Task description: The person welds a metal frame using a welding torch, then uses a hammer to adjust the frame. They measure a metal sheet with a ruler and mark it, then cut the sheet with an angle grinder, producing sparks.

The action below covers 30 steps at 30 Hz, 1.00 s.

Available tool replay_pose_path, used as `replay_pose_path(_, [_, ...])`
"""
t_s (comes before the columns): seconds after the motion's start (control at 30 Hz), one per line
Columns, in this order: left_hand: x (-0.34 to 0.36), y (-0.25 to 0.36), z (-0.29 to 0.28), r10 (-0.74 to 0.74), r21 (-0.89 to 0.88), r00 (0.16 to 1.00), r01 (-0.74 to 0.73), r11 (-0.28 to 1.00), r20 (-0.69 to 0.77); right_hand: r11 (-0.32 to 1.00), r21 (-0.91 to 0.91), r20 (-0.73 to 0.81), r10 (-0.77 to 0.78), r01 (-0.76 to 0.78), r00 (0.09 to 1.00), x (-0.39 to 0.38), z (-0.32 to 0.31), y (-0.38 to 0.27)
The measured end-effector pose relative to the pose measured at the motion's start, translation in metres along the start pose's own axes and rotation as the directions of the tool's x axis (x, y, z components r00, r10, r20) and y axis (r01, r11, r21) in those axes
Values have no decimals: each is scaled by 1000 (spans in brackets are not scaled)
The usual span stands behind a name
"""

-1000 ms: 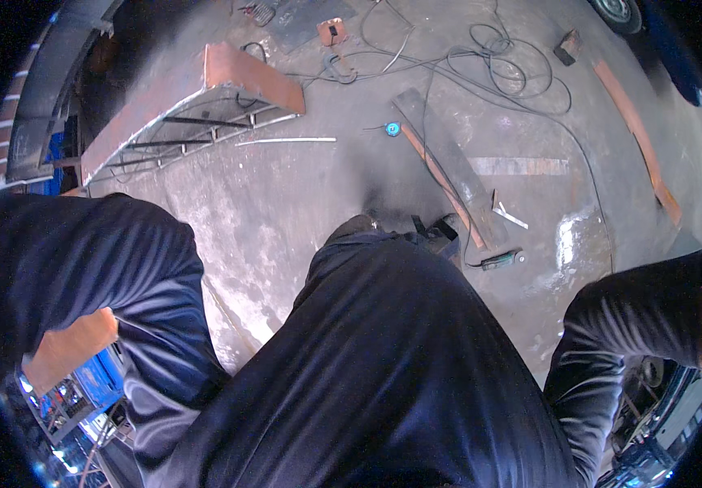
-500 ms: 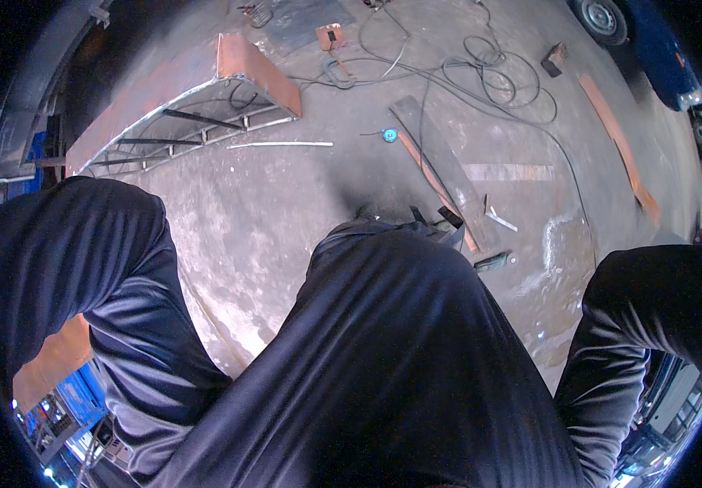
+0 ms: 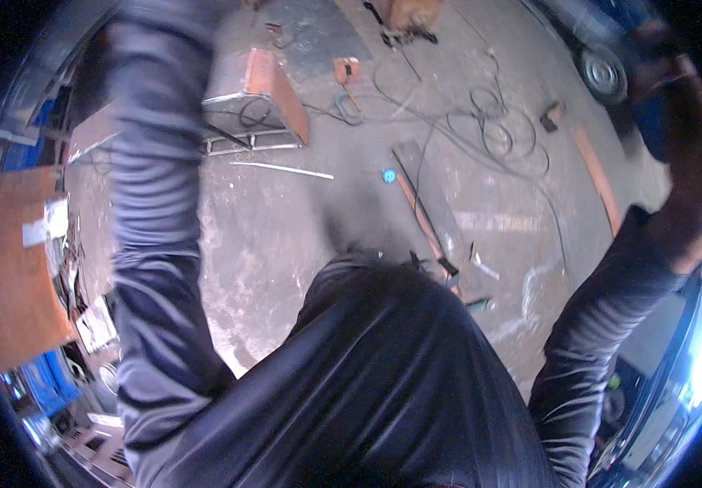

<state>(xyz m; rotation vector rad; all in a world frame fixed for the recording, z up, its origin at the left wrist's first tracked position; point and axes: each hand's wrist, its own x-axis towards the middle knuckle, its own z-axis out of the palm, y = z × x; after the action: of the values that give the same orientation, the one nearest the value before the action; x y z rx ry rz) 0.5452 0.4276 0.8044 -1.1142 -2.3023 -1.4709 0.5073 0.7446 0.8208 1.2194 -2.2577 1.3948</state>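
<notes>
My left arm, in a dark long sleeve (image 3: 156, 163), reaches up past the top edge at the left, and its hand is out of sight. On the far right my right arm is raised, its forearm bare (image 3: 699, 146) below a pushed-up sleeve. My right hand (image 3: 650, 42) is smeared by motion near the dark upper rim, in front of a vehicle wheel (image 3: 603, 73). Its fingers cannot be made out, nor whether it holds anything. Behind my left sleeve stands a reddish-brown sheet-metal box frame (image 3: 279, 93), partly covered by the arm.
On the concrete floor lie a blue round tape measure (image 3: 389, 176), a long grey flat bar (image 3: 428, 191), a thin white rod (image 3: 282, 169) and looped dark cables (image 3: 497, 134). A reddish-brown strip (image 3: 597, 179) lies right. A brown panel (image 3: 17, 268) stands at left.
Both arms have swung upward and forward from bent at my sides. My right forearm and hand have come into view. The floor items sit lower in the picture.
</notes>
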Motion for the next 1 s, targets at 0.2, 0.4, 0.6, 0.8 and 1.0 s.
replay_pose_path(0.2, [-144,-144,125,-484,-542,861,334,771,-158,794,232,267,504,-562,822,-86,81,82])
replay_pose_path(0.4, [-266,-96,216,-828,-708,501,487,511,-252,587,300,614,485,-752,623,-152,151,126])
replay_pose_path(0.6, [-295,-44,163,-776,-749,484,311,585,-405,566,365,628,437,-739,645,-132,171,68])
replay_pose_path(0.8, [-276,5,64,-299,-547,684,-175,819,-665,851,518,55,69,-87,996,-80,185,-44])
replay_pose_path(1.0, [-280,57,-48,54,-409,909,-238,881,-412,876,382,205,-391,295,897,-40,184,-110])
